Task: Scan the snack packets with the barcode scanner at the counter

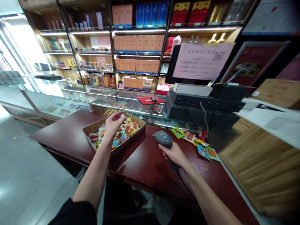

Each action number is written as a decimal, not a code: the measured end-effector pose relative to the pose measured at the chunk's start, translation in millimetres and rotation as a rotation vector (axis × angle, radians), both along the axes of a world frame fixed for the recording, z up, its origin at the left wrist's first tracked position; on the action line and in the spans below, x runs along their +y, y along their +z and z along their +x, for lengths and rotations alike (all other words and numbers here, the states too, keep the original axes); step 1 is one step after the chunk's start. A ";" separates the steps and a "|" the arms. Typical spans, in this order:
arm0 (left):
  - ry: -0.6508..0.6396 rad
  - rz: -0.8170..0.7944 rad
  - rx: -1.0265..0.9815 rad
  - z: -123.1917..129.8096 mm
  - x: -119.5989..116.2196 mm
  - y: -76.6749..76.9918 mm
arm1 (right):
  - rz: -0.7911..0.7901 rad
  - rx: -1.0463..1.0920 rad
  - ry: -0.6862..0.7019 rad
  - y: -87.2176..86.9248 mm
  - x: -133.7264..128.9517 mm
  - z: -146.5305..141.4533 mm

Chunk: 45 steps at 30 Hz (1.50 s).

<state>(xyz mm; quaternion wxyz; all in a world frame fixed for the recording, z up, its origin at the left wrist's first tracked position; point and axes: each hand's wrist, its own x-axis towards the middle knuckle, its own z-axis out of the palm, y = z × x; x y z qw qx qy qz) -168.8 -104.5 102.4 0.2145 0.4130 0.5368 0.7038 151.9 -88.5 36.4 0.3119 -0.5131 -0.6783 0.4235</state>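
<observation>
A shallow cardboard box (140, 128) full of small snack packets stands on the dark red table (140, 157). Over the packets is my left hand (114, 123), its fingers bent; a small pale packet shows at its fingertips. My right hand (174, 153) is wrapped round the handle of a dark handheld scanner (163, 138), whose head points away to the left above the table. Several more packets lie in a row at the right, among them a green one (178, 132) and a blue one (202, 151).
Behind the table runs a glass counter (110, 101) with a red mouse pad (146, 99). A monitor (172, 65) and dark printer-like machine (206, 101) stand at right. A wooden cabinet (260, 165) borders the table's right side. Shelves of boxed goods line the wall.
</observation>
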 end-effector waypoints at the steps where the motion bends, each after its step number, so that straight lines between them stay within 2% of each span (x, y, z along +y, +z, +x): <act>1: 0.017 0.001 0.023 -1.5 -3.4 0.3 | 0.008 0.000 0.012 0.6 -0.9 -3.2; 5: 0.001 0.005 0.109 12.9 -3.2 -2.6 | 0.014 0.000 -0.002 7.1 -6.0 -3.9; 10: -0.134 -0.023 0.174 58.6 16.8 -12.0 | 0.021 -0.003 -0.064 15.2 -11.9 19.8; 18: -0.304 -0.082 0.271 132.6 63.5 -51.2 | -0.023 -0.022 -0.205 4.2 -15.2 69.2; 24: -0.345 -0.223 0.456 168.0 93.0 -71.9 | -0.066 0.008 -0.315 -3.9 -15.4 93.1; 28: -0.368 -0.242 0.560 176.7 111.7 -82.2 | -0.060 0.001 -0.346 -7.7 -15.9 104.1; 34: -0.347 -0.257 0.708 170.0 129.1 -105.0 | -0.086 0.019 -0.359 -11.5 -13.8 105.7; 39: -0.247 -0.346 0.908 164.1 126.6 -124.5 | -0.117 -0.011 -0.360 -13.3 -14.1 98.4; 42: -0.194 -0.418 1.005 163.5 120.4 -129.3 | -0.118 -0.036 -0.355 -15.1 -14.6 95.5; 45: -0.202 -0.441 1.049 162.1 115.7 -130.6 | -0.098 -0.042 -0.343 -16.0 -15.7 93.4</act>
